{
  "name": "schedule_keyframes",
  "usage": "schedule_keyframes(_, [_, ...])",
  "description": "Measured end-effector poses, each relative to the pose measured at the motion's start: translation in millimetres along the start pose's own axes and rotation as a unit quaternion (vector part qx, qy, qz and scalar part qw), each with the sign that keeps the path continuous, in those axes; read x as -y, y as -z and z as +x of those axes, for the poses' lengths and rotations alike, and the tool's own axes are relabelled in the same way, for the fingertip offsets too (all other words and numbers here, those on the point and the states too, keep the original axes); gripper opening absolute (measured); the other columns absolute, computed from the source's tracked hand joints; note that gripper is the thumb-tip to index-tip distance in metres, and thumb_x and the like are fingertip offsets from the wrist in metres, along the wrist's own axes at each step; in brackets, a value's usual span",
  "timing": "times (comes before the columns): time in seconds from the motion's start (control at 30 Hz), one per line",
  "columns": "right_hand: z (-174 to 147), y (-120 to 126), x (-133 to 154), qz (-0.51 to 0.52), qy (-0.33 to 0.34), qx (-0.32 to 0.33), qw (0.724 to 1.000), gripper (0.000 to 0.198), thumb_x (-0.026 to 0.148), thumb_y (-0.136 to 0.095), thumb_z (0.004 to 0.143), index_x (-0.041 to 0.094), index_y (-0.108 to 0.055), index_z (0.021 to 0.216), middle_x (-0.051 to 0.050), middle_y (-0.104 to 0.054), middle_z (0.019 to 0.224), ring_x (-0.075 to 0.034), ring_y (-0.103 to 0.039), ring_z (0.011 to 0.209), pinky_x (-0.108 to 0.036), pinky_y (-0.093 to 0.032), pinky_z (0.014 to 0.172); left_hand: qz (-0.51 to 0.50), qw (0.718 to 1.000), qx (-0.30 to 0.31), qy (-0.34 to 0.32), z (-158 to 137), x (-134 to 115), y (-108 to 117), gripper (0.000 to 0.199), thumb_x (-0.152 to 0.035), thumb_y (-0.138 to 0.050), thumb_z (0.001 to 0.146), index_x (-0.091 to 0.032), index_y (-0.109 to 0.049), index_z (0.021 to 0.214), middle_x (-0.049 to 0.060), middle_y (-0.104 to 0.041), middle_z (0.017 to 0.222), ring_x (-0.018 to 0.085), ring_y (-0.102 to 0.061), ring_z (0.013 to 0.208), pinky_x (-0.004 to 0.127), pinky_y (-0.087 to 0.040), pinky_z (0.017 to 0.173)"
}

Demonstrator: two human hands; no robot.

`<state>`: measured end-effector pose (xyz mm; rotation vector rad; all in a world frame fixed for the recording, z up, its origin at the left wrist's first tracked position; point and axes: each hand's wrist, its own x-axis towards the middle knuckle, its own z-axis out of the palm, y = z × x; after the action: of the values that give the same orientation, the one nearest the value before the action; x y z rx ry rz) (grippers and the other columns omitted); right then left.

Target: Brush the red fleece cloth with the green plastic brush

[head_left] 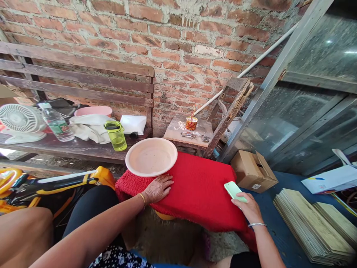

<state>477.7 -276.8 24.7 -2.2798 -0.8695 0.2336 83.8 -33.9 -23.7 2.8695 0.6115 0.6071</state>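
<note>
My left hand (158,189) lies flat on the red cloth (199,186) that covers a small table, its fingers spread just below a pale pink basin (151,156). Nothing shows inside the basin apart from a few small specks. At the table's right end, my right hand (249,206) grips a flat mint-green phone (234,190) by its near end, tilted over the cloth. Whether the phone touches the cloth I cannot tell.
On the left a wooden bench (95,150) carries a white fan (21,121), a water bottle (57,124) and a green bottle (116,136). A chair (175,130) holds a small tub (191,123). To the right are a cardboard box (248,171) and stacked boards (309,227).
</note>
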Motion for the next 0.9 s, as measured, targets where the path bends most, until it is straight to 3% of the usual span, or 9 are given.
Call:
schedule_keyframes(0.2, [7.2,22.2,-4.0,-0.046,-0.063,-0.064,0.995,0.037,0.053,-0.065,0.051,0.023,-0.071,0.073,-0.006,-0.059,0.076,-0.029,-0.059,0.077,-0.044,-0.046,0.074,-0.012,1.0,0.001,0.005,0.6,-2.6,2.5,0.035,-0.023,-0.05,0.092,-0.021,-0.064,0.123,0.009,-0.059,0.136,0.027,-0.051,0.129,0.046,-0.041,0.111])
schedule_keyframes(0.3, [10.4,12.5,15.8,-0.046,-0.045,-0.068,0.996,0.04,0.055,-0.064,0.056,0.023,-0.07,0.078,-0.006,-0.058,0.08,-0.029,-0.059,0.081,-0.044,-0.046,0.076,-0.015,1.0,0.007,0.008,1.2,-3.5,3.9,0.034,-0.024,-0.05,0.092,-0.021,-0.065,0.123,0.009,-0.059,0.135,0.027,-0.051,0.129,0.046,-0.041,0.111])
schedule_keyframes(0.37, [9.8,-10.9,41.7,-0.031,-0.002,-0.046,0.998,0.038,0.055,-0.065,0.058,0.024,-0.07,0.08,-0.005,-0.059,0.085,-0.026,-0.06,0.083,-0.04,-0.046,0.079,-0.022,1.0,0.006,0.009,1.2,-3.6,4.3,0.034,-0.025,-0.051,0.092,-0.022,-0.065,0.123,0.009,-0.059,0.135,0.027,-0.051,0.129,0.045,-0.041,0.111])
schedule_keyframes(0.57, [-15.4,-111.6,133.2,0.015,0.156,0.062,0.986,0.023,0.04,-0.069,0.065,0.027,-0.069,0.084,-0.001,-0.057,0.09,-0.02,-0.059,0.086,-0.031,-0.046,0.082,-0.026,1.0,0.013,0.013,0.3,-2.8,3.2,0.035,-0.025,-0.051,0.092,-0.021,-0.064,0.125,0.008,-0.058,0.137,0.026,-0.05,0.131,0.044,-0.04,0.113])
schedule_keyframes(0.7, [-24.4,-149.7,157.1,0.01,0.182,0.086,0.98,0.019,0.031,-0.07,0.065,0.028,-0.07,0.083,0.0,-0.055,0.086,-0.019,-0.058,0.082,-0.031,-0.045,0.081,-0.016,1.0,0.023,0.013,0.6,-2.4,3.8,0.035,-0.025,-0.052,0.092,-0.02,-0.064,0.124,0.009,-0.057,0.137,0.027,-0.049,0.132,0.045,-0.04,0.113])
schedule_keyframes(0.8, [-12.0,-141.3,142.6,-0.01,0.155,0.077,0.985,0.02,0.033,-0.069,0.063,0.028,-0.07,0.083,0.0,-0.055,0.085,-0.018,-0.058,0.081,-0.03,-0.045,0.079,-0.021,1.0,0.019,0.011,1.1,-2.5,4.6,0.034,-0.025,-0.051,0.092,-0.019,-0.064,0.124,0.009,-0.058,0.137,0.027,-0.048,0.132,0.045,-0.04,0.113])
schedule_keyframes(0.9, [7.9,-96.6,103.7,-0.05,0.082,0.043,0.994,0.026,0.044,-0.067,0.062,0.027,-0.07,0.082,0.0,-0.055,0.077,-0.02,-0.058,0.075,-0.033,-0.046,0.073,-0.032,0.999,0.013,0.011,1.9,-2.9,4.8,0.034,-0.025,-0.052,0.092,-0.021,-0.064,0.124,0.009,-0.058,0.136,0.026,-0.049,0.132,0.044,-0.04,0.113])
